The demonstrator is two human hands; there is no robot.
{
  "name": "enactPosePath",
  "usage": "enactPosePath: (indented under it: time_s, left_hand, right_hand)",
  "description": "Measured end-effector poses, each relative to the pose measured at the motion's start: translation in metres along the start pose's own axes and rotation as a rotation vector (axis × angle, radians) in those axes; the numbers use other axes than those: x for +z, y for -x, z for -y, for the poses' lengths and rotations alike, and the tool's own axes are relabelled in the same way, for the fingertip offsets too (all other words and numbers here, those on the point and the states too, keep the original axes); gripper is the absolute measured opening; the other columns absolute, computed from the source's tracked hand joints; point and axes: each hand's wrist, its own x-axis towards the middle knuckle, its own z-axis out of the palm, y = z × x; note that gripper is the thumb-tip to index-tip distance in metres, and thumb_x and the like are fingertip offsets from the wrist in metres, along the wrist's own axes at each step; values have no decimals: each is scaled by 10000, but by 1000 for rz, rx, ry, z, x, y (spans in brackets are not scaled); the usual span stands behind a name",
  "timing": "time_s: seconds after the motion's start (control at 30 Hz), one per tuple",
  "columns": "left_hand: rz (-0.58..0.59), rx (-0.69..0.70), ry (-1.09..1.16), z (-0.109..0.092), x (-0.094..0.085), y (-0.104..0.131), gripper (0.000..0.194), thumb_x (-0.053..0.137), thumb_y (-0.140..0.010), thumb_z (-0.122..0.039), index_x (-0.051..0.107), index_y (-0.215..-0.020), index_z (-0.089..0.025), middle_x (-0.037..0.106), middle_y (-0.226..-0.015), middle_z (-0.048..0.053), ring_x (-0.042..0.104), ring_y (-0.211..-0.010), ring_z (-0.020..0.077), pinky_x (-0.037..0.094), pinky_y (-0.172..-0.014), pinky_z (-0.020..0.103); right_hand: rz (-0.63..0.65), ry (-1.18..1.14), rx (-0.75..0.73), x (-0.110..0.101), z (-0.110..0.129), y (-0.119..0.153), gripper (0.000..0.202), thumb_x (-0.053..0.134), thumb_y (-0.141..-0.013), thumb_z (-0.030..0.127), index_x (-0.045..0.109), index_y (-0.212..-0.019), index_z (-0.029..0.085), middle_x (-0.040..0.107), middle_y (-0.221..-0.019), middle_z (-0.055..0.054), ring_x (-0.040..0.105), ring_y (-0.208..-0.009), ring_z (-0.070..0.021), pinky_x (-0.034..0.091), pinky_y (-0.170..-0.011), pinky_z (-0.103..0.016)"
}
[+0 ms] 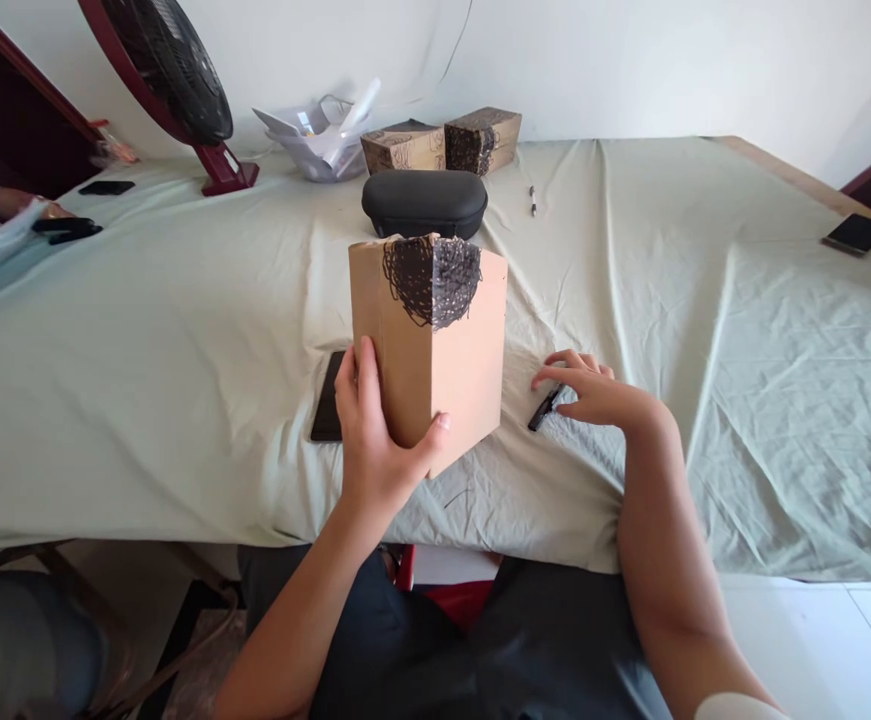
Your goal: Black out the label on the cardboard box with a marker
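Two hands: left point(372, 440) around one box point(430, 345), right point(592, 392) on one marker point(544, 409).

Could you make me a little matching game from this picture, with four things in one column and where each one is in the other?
Things:
1. cardboard box
2. black marker
3. black case
4. fan

Places:
A. far left of the table, on a dark red stand
B. held upright in the left hand
C. on the cloth under the fingers of the right hand
D. lying on the cloth behind the held box

Pairs: 1-B, 2-C, 3-D, 4-A
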Motion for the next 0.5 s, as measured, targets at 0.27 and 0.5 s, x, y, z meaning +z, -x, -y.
enactPosePath:
  time_s: [0.27,0.5]
  left_hand:
    - [13,4,-15,-2,0,1,1087,767,-888,-574,222,-1779,-271,298,-1762,211,319,-1651,462,267,-1364,671]
    - [7,27,-32,-3,2,2,1120,789,-868,-583,218,-1778,-264,292,-1757,222,318,-1649,472,270,-1361,680]
  right_hand:
    - [-274,-236,-44,16,25,-20,215,321,-1106,369,445,-958,274,615,-828,-28,599,-820,-261,498,-895,-466]
    - [-434,-408,-39,17,36,-24,272,436,-1079,447,412,-869,276,448,-653,34,432,-611,-193,296,-628,-341]
